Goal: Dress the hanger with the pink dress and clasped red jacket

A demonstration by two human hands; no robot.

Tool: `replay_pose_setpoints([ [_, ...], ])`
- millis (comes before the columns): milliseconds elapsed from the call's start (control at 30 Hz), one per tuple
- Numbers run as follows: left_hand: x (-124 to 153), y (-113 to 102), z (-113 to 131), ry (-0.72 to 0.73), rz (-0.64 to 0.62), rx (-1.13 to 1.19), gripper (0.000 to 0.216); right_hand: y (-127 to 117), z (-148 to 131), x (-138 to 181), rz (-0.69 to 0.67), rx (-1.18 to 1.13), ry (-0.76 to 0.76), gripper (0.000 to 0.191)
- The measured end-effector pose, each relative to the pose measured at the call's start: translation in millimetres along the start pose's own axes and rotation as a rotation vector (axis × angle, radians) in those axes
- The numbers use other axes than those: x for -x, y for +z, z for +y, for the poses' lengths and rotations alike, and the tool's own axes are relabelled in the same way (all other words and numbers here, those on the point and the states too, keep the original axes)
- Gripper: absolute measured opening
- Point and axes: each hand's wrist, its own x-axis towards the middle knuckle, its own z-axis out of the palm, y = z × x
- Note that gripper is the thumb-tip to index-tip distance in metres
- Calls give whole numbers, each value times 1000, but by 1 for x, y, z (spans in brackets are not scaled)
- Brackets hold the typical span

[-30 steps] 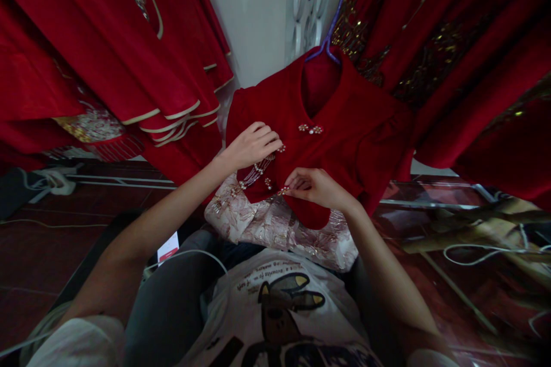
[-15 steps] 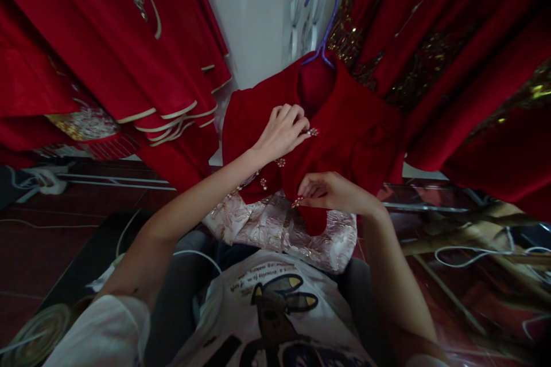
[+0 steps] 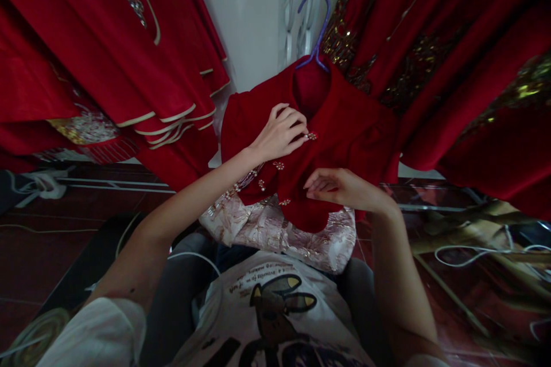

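A red jacket [image 3: 258, 106] on a purple hanger [image 3: 318, 49] lies across my lap, on a pale pink brocade cloth [image 3: 297, 241] with a metallic sheen. My left hand [image 3: 282, 133] rests on the jacket's front, thumb and finger pinching the upper beaded flower button [image 3: 312, 136]. Just right of the front opening hovers my right hand [image 3: 340, 188], its fingers loosely curled and apart, with nothing visible in them. A lower beaded button [image 3: 284, 202] lies free at the jacket's edge. Two more flower buttons [image 3: 279, 166] and a beaded fringe [image 3: 236, 186] show below my left wrist.
Red garments with pale piping [image 3: 172, 109] hang at left, and gold-sequinned red garments [image 3: 413, 69] hang at right. A white metal rack [image 3: 305, 11] stands behind the jacket. On the right floor lie a white cable [image 3: 465, 248] and wooden pieces [image 3: 477, 229].
My right hand has let go of the lower beaded button and moved slightly right and up. My left hand stays at the upper button.
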Motion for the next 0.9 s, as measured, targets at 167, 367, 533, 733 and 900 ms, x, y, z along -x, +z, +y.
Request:
replay_pose_setpoints([
  [167, 0, -6, -2, 21, -75, 81, 21, -3, -4, 2, 47, 25, -4, 24],
  [367, -2, 0, -7, -60, -34, 123, 22, -1, -11, -1, 227, 54, -50, 25],
  [533, 6, -4, -6, -174, 18, 133, 25, 12, -27, -36, 660, -38, -249, 41],
  [733, 30, -14, -16, -197, -25, -91, 26, 40, -31, -84, 704, 86, -111, 81],
  [900, 51, -35, -44, -210, 6, -190, 26, 28, -11, -64, 983, 402, 38, 103],
])
